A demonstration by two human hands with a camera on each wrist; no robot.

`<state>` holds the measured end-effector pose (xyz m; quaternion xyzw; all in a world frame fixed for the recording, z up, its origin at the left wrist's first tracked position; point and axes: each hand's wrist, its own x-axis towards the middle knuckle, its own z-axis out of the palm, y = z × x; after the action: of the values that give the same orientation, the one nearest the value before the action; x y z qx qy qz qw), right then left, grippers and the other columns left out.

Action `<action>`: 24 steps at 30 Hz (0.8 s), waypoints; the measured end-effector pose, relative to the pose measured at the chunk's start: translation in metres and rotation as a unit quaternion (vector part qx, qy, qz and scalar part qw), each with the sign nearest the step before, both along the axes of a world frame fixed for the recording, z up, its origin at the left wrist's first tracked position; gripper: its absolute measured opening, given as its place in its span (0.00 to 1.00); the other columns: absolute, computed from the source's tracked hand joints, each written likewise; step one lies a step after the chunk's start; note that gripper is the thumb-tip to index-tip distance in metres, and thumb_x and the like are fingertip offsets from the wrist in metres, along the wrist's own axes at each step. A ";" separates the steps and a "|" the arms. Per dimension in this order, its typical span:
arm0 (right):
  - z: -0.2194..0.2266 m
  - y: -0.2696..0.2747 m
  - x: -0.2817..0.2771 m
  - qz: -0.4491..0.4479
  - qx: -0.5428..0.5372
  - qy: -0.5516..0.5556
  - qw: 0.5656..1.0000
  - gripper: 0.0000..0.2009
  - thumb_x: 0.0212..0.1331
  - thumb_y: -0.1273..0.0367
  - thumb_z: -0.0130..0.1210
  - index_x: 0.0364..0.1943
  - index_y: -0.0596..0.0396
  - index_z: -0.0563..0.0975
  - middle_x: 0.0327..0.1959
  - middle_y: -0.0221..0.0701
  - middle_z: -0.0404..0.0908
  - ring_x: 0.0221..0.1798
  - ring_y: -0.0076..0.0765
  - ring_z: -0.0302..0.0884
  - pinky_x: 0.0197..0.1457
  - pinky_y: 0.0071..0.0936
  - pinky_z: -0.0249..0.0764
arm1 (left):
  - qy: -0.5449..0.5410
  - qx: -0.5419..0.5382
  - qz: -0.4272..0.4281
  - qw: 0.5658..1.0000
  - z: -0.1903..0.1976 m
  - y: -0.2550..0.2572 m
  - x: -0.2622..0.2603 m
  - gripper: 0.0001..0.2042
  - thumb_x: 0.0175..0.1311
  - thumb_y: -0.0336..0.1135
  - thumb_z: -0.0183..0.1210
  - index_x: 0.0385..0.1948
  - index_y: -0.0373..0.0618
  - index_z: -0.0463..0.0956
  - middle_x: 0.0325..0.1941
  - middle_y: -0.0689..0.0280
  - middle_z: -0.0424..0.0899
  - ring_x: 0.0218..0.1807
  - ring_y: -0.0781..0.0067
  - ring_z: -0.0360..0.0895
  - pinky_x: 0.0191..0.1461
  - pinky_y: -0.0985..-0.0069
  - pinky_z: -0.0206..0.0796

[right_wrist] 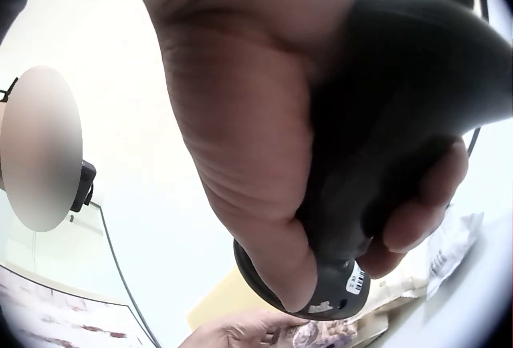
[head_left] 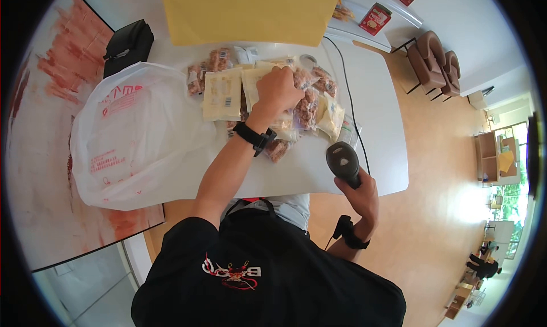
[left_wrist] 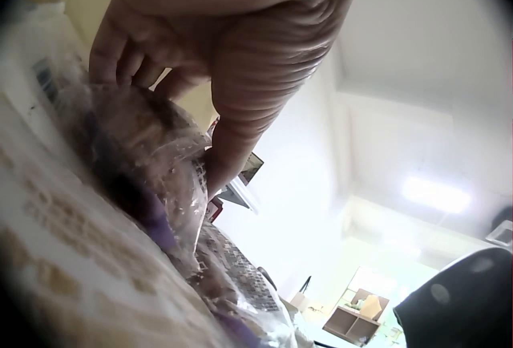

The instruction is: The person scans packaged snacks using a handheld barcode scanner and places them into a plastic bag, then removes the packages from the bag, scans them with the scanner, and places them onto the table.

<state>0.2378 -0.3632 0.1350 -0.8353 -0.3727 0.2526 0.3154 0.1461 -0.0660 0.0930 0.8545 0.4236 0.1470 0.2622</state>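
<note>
My left hand point(head_left: 279, 91) is over a pile of packets on the white table. In the left wrist view its thumb and fingers grip the two sides of a clear snack packet point(left_wrist: 148, 135) with brown pieces inside. Cream-coloured packets point(head_left: 222, 93) lie to the left of this hand, and more clear packets of brown pieces point(head_left: 307, 108) to its right. My right hand point(head_left: 362, 198) holds a black barcode scanner point(head_left: 343, 160) by its handle, near the table's front edge. In the right wrist view fingers and thumb wrap around the scanner's dark body point(right_wrist: 361, 147).
A big white plastic bag point(head_left: 137, 139) with red print spreads over the table's left side. Behind the pile is a yellow board point(head_left: 250, 13). A black case point(head_left: 130, 45) stands at the back left. A black cable point(head_left: 348, 93) runs along the right. Brown chairs point(head_left: 433, 62) stand beyond.
</note>
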 end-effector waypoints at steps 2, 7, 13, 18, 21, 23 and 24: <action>-0.001 0.006 -0.003 0.009 0.006 0.017 1.000 0.17 0.52 0.67 0.68 0.44 0.59 0.80 0.27 0.35 0.81 0.30 0.26 0.76 0.40 0.28 0.74 | -0.037 0.021 0.031 0.999 -0.002 -0.006 -0.005 0.25 0.48 0.45 0.67 0.45 0.41 0.73 0.37 0.54 0.82 0.42 0.52 0.82 0.44 0.60 0.75; 0.002 0.013 -0.007 0.028 0.016 0.010 0.999 0.17 0.51 0.67 0.68 0.44 0.60 0.80 0.29 0.34 0.83 0.32 0.24 0.76 0.41 0.27 0.74 | -0.290 -0.139 0.073 0.944 0.010 -0.027 -0.043 0.25 0.50 0.45 0.68 0.47 0.41 0.72 0.36 0.59 0.81 0.38 0.62 0.82 0.43 0.69 0.74; 0.004 0.019 -0.009 0.024 0.036 0.046 0.998 0.17 0.52 0.67 0.68 0.43 0.61 0.79 0.29 0.33 0.83 0.33 0.23 0.77 0.41 0.28 0.74 | -0.605 -0.483 0.113 0.623 -0.028 -0.038 -0.093 0.19 0.65 0.45 0.60 0.49 0.42 0.71 0.40 0.67 0.81 0.41 0.69 0.81 0.50 0.73 0.74; 0.011 0.024 -0.016 0.031 0.020 0.100 0.994 0.16 0.52 0.68 0.68 0.43 0.61 0.80 0.32 0.32 0.84 0.35 0.23 0.78 0.43 0.26 0.74 | -0.667 -0.587 0.078 0.452 -0.017 -0.065 -0.124 0.22 0.72 0.41 0.52 0.62 0.40 0.65 0.60 0.59 0.75 0.58 0.62 0.77 0.60 0.66 0.72; 0.013 0.028 -0.022 0.062 0.032 0.143 0.987 0.17 0.51 0.68 0.69 0.43 0.61 0.80 0.34 0.32 0.84 0.38 0.22 0.78 0.45 0.26 0.74 | -0.656 -0.543 0.095 0.516 -0.026 -0.076 -0.123 0.21 0.74 0.39 0.49 0.65 0.40 0.63 0.62 0.60 0.75 0.60 0.64 0.76 0.61 0.65 0.71; 0.013 0.032 -0.028 0.083 0.040 0.161 0.983 0.17 0.50 0.69 0.69 0.43 0.61 0.80 0.35 0.31 0.85 0.39 0.22 0.78 0.46 0.26 0.74 | -0.645 -0.525 0.081 0.550 -0.027 -0.082 -0.123 0.20 0.73 0.39 0.51 0.62 0.41 0.66 0.59 0.63 0.77 0.58 0.68 0.77 0.60 0.68 0.72; 0.011 0.035 -0.031 0.103 0.071 0.170 0.978 0.17 0.50 0.69 0.69 0.43 0.61 0.80 0.35 0.31 0.85 0.39 0.22 0.78 0.46 0.26 0.74 | -0.631 -0.506 0.065 0.585 -0.027 -0.084 -0.124 0.19 0.73 0.40 0.53 0.60 0.42 0.68 0.56 0.66 0.79 0.55 0.72 0.79 0.58 0.71 0.74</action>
<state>0.2070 -0.3282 0.1465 -0.7131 -0.4146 0.3949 0.4046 0.0225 -0.1502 0.0662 0.2472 0.2120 0.4280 0.8431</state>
